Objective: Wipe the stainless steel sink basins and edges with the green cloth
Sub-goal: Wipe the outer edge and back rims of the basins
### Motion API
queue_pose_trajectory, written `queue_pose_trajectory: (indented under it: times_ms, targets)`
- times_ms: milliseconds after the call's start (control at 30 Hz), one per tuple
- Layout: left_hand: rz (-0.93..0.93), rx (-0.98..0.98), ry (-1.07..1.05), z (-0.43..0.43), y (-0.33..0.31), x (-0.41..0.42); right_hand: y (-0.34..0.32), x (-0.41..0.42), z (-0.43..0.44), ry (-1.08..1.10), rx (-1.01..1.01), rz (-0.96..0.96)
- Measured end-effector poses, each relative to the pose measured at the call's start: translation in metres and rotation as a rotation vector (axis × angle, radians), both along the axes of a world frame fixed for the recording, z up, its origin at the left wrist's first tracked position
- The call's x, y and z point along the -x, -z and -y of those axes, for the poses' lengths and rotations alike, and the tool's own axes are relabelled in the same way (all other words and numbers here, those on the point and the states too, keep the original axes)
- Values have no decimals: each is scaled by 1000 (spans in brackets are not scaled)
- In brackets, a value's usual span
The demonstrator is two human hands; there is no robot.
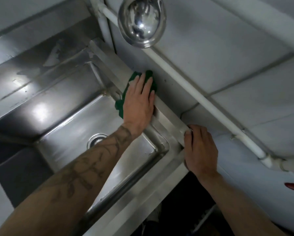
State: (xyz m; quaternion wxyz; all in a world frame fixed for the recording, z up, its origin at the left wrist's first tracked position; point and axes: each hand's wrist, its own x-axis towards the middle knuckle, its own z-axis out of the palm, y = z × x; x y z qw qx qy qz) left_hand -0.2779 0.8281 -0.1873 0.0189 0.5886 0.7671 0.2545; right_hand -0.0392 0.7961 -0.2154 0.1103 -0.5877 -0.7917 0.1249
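- Right hand (pixel 200 150), lower right of the frame: fingers curled over the end of the sink rim (pixel 168 120), holding it.
- Basin (pixel 71 123), center left, with 1 drain (pixel 96 140).
- Left hand (pixel 137 103), center: fingers straight and close together, pressing the green cloth (pixel 119 106) flat on the rim.
- Ladle (pixel 142 21), top center, above a white pipe (pixel 194 92).

Left grip (pixel 139 103) flat, fingers straight, right grip (pixel 200 150) curled
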Motion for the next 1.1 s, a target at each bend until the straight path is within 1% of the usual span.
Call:
queue_pose_trajectory:
  times_ms: [33,133,200,233,300,367,433,467,500,567,633,700,767,833,867,900,967,1033,1100]
  targets:
    - [-5,-13,30,9,1,-18,-2,1,0,10,-14,-28]
    - [-16,-4,259,41,4,-54,-9,4,1,41,-55,-112]
    - [-28,19,374,44,4,-46,-11,6,1,40,-56,-106]
    - [-36,34,389,39,3,-37,-11,6,1,34,-51,-90]
    - [-24,55,333,25,3,-21,-10,6,-1,15,-39,-47]
    - [14,62,218,14,3,-13,-9,6,-2,13,-31,-42]
    - [44,47,137,16,6,-22,-11,6,0,33,-16,-103]
    - [56,37,135,22,6,-32,-13,6,1,42,-2,-157]
    - [66,31,163,29,6,-43,-15,5,1,51,29,-227]
    - [99,21,283,48,4,-67,-21,0,1,72,115,-400]
    - [163,35,426,69,1,-92,-30,-8,6,98,133,-506]
    - [253,83,528,83,-5,-110,-39,-17,15,108,91,-518]
    - [349,158,603,89,-17,-118,-47,-28,23,70,14,-475]
    - [369,219,683,91,-26,-118,-52,-36,27,-12,-45,-437]
    - [347,225,680,94,-31,-117,-55,-37,27,-53,-49,-425]
    - [323,220,628,98,-34,-115,-56,-37,26,-101,-51,-407]
    - [322,194,412,117,-38,-112,-55,-32,21,-244,-70,-318]
    - [372,172,191,150,-39,-109,-50,-27,10,-452,-87,-176]
    - [364,238,-6,190,-31,-100,-47,-26,-5,-688,-76,-38]
